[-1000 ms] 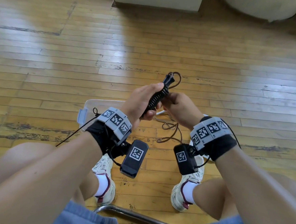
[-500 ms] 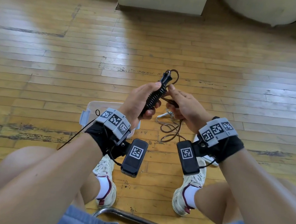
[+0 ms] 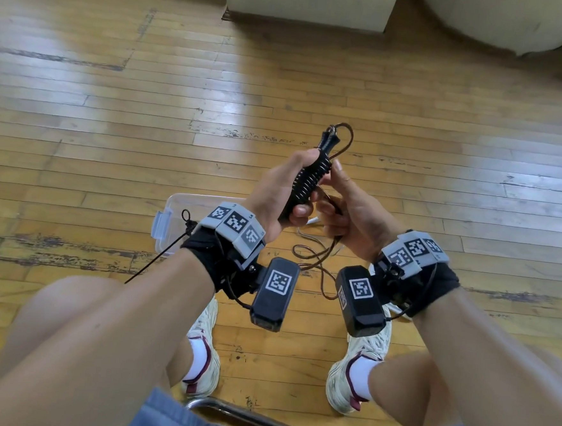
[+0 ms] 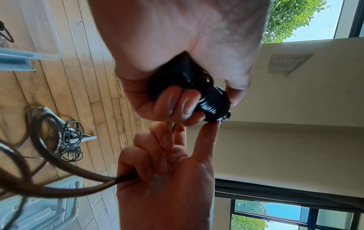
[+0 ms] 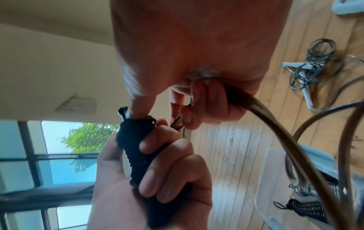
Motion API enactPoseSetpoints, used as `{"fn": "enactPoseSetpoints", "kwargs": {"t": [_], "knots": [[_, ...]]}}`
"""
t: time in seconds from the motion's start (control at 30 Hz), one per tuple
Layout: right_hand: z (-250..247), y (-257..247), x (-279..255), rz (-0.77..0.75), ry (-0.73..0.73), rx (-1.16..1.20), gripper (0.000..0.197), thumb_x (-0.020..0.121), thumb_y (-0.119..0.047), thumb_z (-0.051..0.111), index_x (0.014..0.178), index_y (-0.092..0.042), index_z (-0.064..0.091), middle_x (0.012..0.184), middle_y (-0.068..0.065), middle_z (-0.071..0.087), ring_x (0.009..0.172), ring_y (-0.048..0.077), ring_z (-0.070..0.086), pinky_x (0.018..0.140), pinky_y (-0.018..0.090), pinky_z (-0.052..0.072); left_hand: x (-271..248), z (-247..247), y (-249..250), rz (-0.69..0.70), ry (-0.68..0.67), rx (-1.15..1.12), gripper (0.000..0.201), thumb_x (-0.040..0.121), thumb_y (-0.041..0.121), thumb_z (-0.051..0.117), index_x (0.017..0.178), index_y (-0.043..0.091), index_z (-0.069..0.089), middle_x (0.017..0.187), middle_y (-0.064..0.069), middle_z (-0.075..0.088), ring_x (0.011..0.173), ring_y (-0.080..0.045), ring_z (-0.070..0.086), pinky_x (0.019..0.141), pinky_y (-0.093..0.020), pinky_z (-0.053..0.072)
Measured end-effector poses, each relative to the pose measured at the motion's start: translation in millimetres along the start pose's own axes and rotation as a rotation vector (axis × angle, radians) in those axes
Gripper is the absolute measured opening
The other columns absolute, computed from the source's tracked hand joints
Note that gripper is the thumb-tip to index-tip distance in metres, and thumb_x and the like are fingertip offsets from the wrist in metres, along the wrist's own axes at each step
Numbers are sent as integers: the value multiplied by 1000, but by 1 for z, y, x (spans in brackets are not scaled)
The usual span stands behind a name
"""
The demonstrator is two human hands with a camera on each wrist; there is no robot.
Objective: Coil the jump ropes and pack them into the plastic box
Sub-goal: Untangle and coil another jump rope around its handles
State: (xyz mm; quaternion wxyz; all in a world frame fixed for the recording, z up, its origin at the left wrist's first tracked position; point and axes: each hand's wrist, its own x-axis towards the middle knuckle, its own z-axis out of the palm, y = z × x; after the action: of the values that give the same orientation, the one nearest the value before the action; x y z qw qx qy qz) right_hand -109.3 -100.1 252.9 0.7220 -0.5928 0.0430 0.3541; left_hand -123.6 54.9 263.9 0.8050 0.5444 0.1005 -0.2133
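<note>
My left hand (image 3: pixel 281 193) grips the black ribbed handle (image 3: pixel 310 178) of a jump rope and holds it upright above the floor. The brown rope (image 3: pixel 343 140) loops out of the handle's top end. My right hand (image 3: pixel 349 211) is right beside it, lower fingers curled round the brown rope (image 4: pixel 78 183), index finger touching the handle (image 4: pixel 212 99). Loose loops of the rope (image 3: pixel 316 258) hang below both hands. The clear plastic box (image 3: pixel 173 205) stands on the floor under my left wrist. Inside it lies a rope with a black handle (image 5: pixel 307 207).
A tangled grey rope with white handles (image 5: pixel 311 65) lies on the wooden floor past my right hand. My feet in white shoes (image 3: pixel 359 361) stand below the hands. A metal chair bar (image 3: pixel 258 421) runs at the bottom. Cream furniture (image 3: pixel 307 1) stands at the far edge.
My right hand has come in against the handle, and its index finger now touches the ribbed grip. The left hand has kept its grip on the handle.
</note>
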Motion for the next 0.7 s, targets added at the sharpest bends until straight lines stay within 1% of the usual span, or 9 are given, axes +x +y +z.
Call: {"fn": "enactPoseSetpoints", "kwargs": {"t": [0.13, 0.23, 0.33, 0.43, 0.5, 0.53, 0.6, 0.63, 0.7], "knots": [[-7, -3, -2, -2, 60, 83, 35, 95, -53, 54, 99, -18, 54, 66, -8, 37, 55, 9, 21, 51, 25, 16, 2, 0, 0, -28, 42, 58, 41, 94, 51, 56, 104, 12, 60, 70, 2, 56, 45, -9, 37, 40, -18, 28], [-14, -9, -2, -17, 97, 49, 21, 99, -39, 55, 92, -20, 59, 63, -10, 38, 55, 9, 22, 52, 25, 15, 2, -1, -2, -33, 73, 108, 39, 92, 51, 61, 104, 14, 63, 72, 0, 58, 47, -10, 38, 41, -19, 28], [-15, -11, -3, -16, 85, -13, 27, 96, -43, 59, 100, -17, 66, 63, -9, 37, 53, 7, 23, 52, 25, 16, 1, -2, 1, 11, 97, 70, 41, 94, 46, 61, 114, 10, 59, 72, -1, 59, 47, -11, 39, 40, -19, 29], [-16, -10, -4, -57, 72, -107, 23, 103, -25, 53, 113, -10, 67, 61, -9, 41, 52, 7, 27, 49, 20, 21, 0, -6, 7, 44, 64, 60, 31, 97, 41, 59, 107, 11, 55, 72, -3, 57, 45, -11, 37, 42, -22, 26], [-18, -11, -4, -118, 140, -281, 19, 102, -17, 54, 111, -8, 68, 59, -11, 50, 51, 6, 36, 49, 18, 31, -2, -7, 8, 42, 41, 88, 30, 98, 39, 59, 106, 10, 56, 72, -4, 57, 44, -10, 37, 41, -22, 26], [-18, -11, -5, -162, 196, -426, 17, 101, -18, 56, 107, -10, 70, 62, -11, 57, 54, 6, 45, 52, 20, 39, -3, -8, 7, 41, 35, 105, 32, 97, 39, 59, 107, 9, 57, 73, -5, 57, 44, -10, 38, 40, -21, 27], [-19, -10, -4, -218, 292, -700, 14, 98, -25, 62, 99, -15, 72, 80, -7, 70, 74, 11, 64, 73, 31, 55, -4, -10, 2, 41, 40, 130, 33, 97, 38, 61, 107, 6, 59, 73, -6, 59, 43, -10, 39, 39, -20, 30], [-19, -9, -3, -226, 318, -773, 14, 97, -28, 63, 98, -17, 72, 89, -3, 73, 86, 17, 68, 83, 37, 57, -4, -12, 0, 40, 54, 134, 35, 96, 38, 62, 107, 5, 60, 73, -6, 59, 43, -10, 40, 39, -19, 31], [-16, -7, -3, -243, 340, -814, 13, 97, -29, 64, 95, -19, 72, 93, 2, 75, 91, 27, 69, 86, 43, 58, -3, -14, -3, 41, 102, 148, 40, 94, 38, 65, 112, 2, 61, 73, -6, 61, 43, -10, 41, 39, -18, 32]]}}
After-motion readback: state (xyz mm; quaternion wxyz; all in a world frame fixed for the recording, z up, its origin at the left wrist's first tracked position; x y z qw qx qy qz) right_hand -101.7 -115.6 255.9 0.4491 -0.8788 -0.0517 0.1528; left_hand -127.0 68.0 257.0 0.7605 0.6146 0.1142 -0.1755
